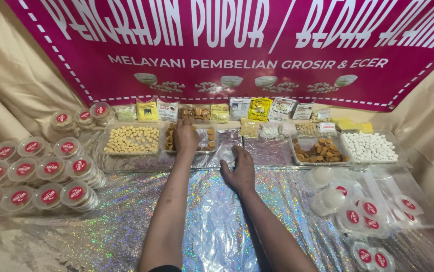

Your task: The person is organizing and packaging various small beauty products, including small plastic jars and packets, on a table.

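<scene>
My left hand [186,137] reaches into a clear tray of brown round pieces [208,136] at the back middle, fingers bent down among the pieces. My right hand [238,171] rests on the glittery foil-covered table, fingers around a small clear round container [227,153] just in front of that tray. Whether the left hand holds a piece is hidden by its fingers.
A tray of pale yellow balls [132,139] lies left of my left hand. Trays of brown pieces [321,150] and white balls [369,146] lie right. Stacked lidded round tubs with red labels [35,174] stand at left; loose lids and tubs [363,211] at right. A pink banner [237,45] hangs behind.
</scene>
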